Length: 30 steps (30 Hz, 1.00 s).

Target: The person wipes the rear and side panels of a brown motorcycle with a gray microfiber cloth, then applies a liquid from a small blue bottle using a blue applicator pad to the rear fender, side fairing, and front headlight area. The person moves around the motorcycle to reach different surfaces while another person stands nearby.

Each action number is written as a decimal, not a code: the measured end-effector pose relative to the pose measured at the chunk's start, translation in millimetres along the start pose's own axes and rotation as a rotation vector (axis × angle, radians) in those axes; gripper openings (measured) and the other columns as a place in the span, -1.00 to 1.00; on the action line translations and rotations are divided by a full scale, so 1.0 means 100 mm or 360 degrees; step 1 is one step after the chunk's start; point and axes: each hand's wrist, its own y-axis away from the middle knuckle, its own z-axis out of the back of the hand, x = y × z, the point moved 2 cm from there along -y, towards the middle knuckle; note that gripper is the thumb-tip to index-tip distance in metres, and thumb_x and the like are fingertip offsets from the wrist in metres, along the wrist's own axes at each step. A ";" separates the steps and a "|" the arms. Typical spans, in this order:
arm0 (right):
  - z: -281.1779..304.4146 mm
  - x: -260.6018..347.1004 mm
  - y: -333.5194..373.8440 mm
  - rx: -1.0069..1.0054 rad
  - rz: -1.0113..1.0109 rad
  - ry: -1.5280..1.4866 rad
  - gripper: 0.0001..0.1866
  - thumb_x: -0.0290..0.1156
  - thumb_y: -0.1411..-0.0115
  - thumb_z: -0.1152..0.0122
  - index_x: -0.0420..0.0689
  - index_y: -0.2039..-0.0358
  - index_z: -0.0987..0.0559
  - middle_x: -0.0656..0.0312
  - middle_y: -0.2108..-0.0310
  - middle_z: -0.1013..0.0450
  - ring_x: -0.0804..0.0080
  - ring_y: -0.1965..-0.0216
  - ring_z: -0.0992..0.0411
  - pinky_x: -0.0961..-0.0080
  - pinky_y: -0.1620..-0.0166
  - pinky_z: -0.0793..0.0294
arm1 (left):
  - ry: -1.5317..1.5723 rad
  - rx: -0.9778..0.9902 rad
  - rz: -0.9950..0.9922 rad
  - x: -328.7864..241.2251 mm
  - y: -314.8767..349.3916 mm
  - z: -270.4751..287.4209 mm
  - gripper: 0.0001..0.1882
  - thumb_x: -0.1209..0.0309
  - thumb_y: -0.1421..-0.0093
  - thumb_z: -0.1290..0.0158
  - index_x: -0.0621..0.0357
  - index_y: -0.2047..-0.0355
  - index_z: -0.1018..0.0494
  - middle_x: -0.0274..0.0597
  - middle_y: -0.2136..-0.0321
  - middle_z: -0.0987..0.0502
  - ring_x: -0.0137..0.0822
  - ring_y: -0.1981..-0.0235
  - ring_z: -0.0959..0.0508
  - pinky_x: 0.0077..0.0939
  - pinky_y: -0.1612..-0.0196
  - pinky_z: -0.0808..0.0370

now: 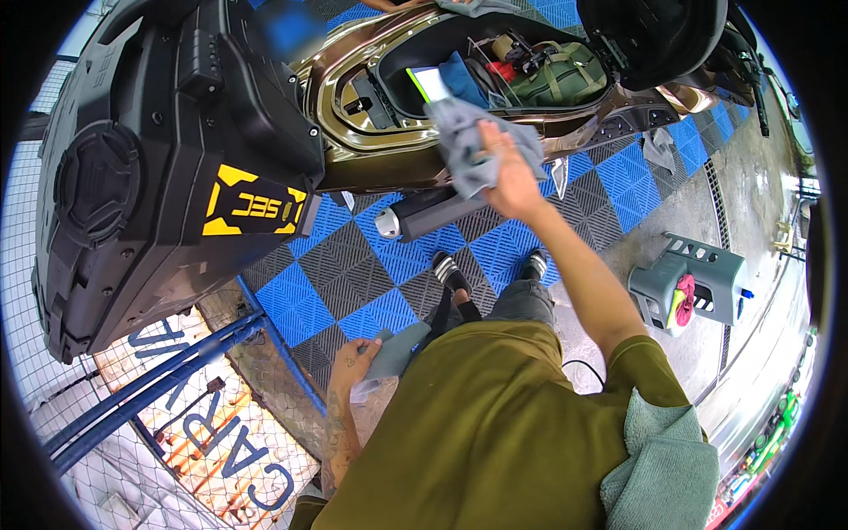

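Note:
My right hand grips a crumpled grey cloth against the near side of a bronze scooter, by the rim of its open under-seat compartment. A green bag, a blue cloth and other small items lie inside. The seat is tipped up at the right. Low beside my body, my left hand is closed on a grey-green cloth. Something pale and see-through shows just under that hand; I cannot make out what it is.
A big black case with a yellow sticker fills the left. Below the scooter juts its exhaust. A grey stool bearing a pink cloth stands at right. Blue rails run lower left. Another person's hand shows at the top.

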 end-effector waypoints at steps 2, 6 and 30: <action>-0.05 -0.02 0.06 -0.0098 0.0013 0.0003 -0.06 -0.32 -0.13 -0.27 -0.39 -0.39 0.01 -0.22 -0.43 0.06 -0.13 -0.46 0.11 0.10 -0.46 0.21 | 0.0043 0.0049 0.0052 0.08 0.05 0.00 -0.47 -0.04 -0.23 -0.11 0.28 0.22 -0.60 0.07 0.38 -0.64 -0.11 0.31 -0.63 -0.28 0.18 -0.49; -0.50 0.71 -0.06 -0.0048 0.0201 -0.0053 -0.14 -0.29 -0.03 -0.25 -0.36 -0.32 -0.20 -0.24 -0.44 0.09 -0.09 -0.48 0.14 0.08 -0.47 0.25 | 0.0059 0.0089 0.0033 0.02 0.07 0.05 -0.48 -0.02 -0.22 -0.13 0.29 0.21 -0.60 0.04 0.39 -0.64 -0.15 0.34 -0.61 -0.31 0.19 -0.48; 2.81 -1.34 4.40 -0.1307 -0.1778 0.0117 -0.57 -0.42 -0.01 -0.39 -0.13 0.06 -0.55 -0.04 0.28 -0.58 0.08 0.19 -0.59 0.25 0.10 -0.53 | -0.0634 0.0148 -0.1572 -3.46 -0.46 -1.67 -0.28 0.60 -0.01 -0.23 0.18 -0.23 -0.31 0.17 -0.01 -0.54 0.06 -0.03 -0.57 -0.20 -0.12 -0.46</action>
